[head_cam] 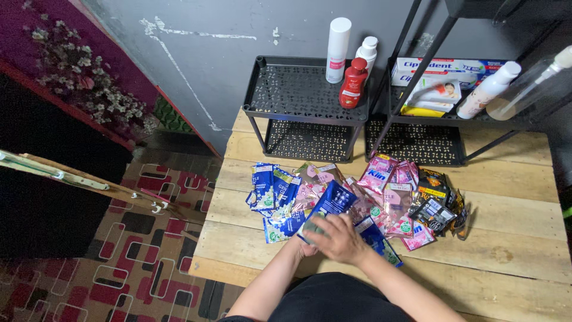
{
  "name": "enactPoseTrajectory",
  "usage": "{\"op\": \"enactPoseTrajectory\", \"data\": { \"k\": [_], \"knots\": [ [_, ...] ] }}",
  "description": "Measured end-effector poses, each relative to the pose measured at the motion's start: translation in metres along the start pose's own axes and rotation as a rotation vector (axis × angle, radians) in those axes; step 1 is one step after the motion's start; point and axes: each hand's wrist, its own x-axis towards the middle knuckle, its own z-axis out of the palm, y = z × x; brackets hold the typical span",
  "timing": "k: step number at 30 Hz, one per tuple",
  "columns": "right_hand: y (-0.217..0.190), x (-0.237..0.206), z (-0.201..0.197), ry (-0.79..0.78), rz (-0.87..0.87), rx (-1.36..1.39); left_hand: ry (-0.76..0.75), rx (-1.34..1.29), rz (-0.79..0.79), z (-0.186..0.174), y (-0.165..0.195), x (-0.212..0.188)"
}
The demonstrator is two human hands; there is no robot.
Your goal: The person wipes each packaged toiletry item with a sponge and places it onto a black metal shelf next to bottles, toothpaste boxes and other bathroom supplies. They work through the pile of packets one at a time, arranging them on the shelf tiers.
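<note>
Head camera looks down on a wooden pallet table (512, 250) where both hands meet over a dark blue sachet (329, 206). That sachet is a flat, glossy packet, tilted with its upper end pointing away from the person, and it lies at the near middle of a spread of sachets. The right hand (342, 240) lies on top, fingers curled over the sachet's lower end and gripping it. The left hand (308, 244) is mostly hidden beneath the right one, so I cannot tell how its fingers stand.

Blue and white sachets (274, 197) fan out to the left of the held one, overlapping each other. Pink sachets (390, 191) crowd the middle and right, and dark sachets with orange print (438, 203) sit at the right end of the pile.

Behind the pile stand two black perforated metal racks. On the top tray of the left rack (292, 89) a tall white bottle (338, 42), a smaller white bottle (367, 52) and a red bottle (353, 83) stand upright at the right corner. On the right rack (417, 143) are boxed toothpaste (453, 65), a yellow item, a white bottle lying tilted (490, 89) and a clear spray bottle (530, 86).
</note>
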Motion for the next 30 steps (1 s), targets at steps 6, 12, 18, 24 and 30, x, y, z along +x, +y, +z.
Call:
{"op": "enactPoseTrajectory", "data": {
  "k": [6, 12, 18, 24, 30],
  "knots": [
    [0.049, 0.021, -0.029, 0.100, 0.584, -0.052, -0.136, -0.189, -0.130, 0.014, 0.004, -0.017],
    [0.004, 0.031, -0.019, 0.044, 0.189, 0.318, 0.491, 0.025, 0.055, 0.013, 0.004, -0.006],
    [0.040, 0.040, -0.014, -0.085, 0.433, -0.170, -0.017, -0.079, -0.116, -0.005, 0.007, -0.017],
    [0.034, 0.038, -0.028, 0.067, 0.532, -0.074, -0.095, -0.145, -0.035, 0.001, 0.013, -0.019],
    [-0.003, 0.031, 0.007, -0.034, -0.036, -0.006, 0.284, 0.318, 0.199, 0.010, 0.016, 0.007]
  ]
}}
